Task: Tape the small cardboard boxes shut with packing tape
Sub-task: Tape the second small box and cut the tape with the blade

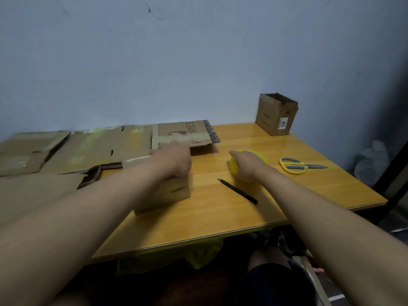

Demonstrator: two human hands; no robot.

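Note:
A small cardboard box [167, 195] stands on the wooden table [220, 217], mostly under my left forearm. My left hand [174, 160] rests on its top far edge, fingers curled over it. My right hand [247, 166] grips a yellow roll of packing tape [262, 159] that sits on the table to the right of the box. The roll is largely hidden by the hand. A second small cardboard box [276, 114] stands open-topped at the far right corner by the wall.
A black pen [238, 192] lies between the box and the tape. Yellow-handled scissors [295, 166] lie further right. Flattened cardboard sheets [88, 149] cover the table's left side, and a printed flat carton [185, 133] lies at the back. The table edge runs close on the right.

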